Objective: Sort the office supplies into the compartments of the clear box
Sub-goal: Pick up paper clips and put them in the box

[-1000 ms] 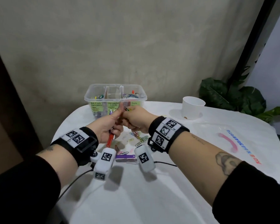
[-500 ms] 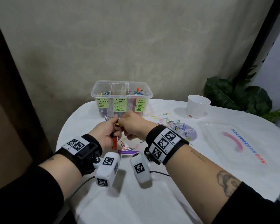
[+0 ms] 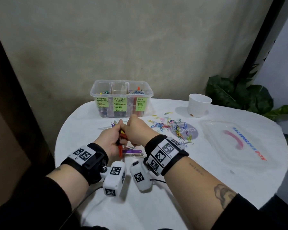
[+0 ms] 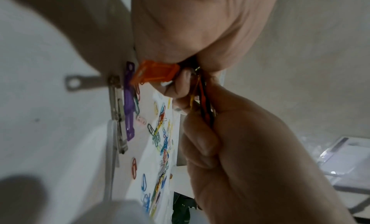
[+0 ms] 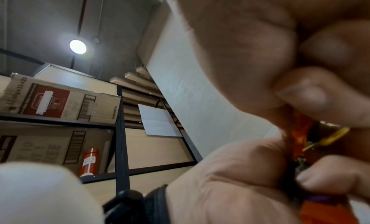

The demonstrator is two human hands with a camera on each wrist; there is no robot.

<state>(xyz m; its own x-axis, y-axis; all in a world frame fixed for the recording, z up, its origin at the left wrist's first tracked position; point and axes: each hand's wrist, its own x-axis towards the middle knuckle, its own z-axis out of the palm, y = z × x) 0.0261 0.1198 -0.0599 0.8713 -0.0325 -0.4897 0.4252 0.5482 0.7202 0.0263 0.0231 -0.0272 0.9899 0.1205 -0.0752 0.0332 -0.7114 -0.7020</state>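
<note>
The clear box (image 3: pixel 149 94) stands at the table's back, with three compartments and green labels. My left hand (image 3: pixel 111 141) and right hand (image 3: pixel 137 130) meet in front of it, above the table. The left hand (image 4: pixel 192 29) grips an orange plastic cutter (image 4: pixel 158 73) whose end sticks out below the palm (image 3: pixel 120 151). The right hand (image 4: pixel 250 148) pinches a bunch of thin coloured paper clips (image 4: pixel 202 97) that runs into the left fingers. Loose paper clips (image 3: pixel 170 127) lie scattered to the right. A purple cutter (image 3: pixel 134 151) lies under the hands.
A metal tool (image 4: pixel 117 108) lies beside the purple cutter. A white cup (image 3: pixel 199 105) stands at the back right, the clear lid (image 3: pixel 239 143) lies on the right, and a plant (image 3: pixel 239 95) is behind the table. Shelves with cartons (image 5: pixel 60 104) show in the right wrist view.
Both hands, still joined, have come down and toward me from in front of the box. The view has shifted, so the scattered paper clips now show on the right.
</note>
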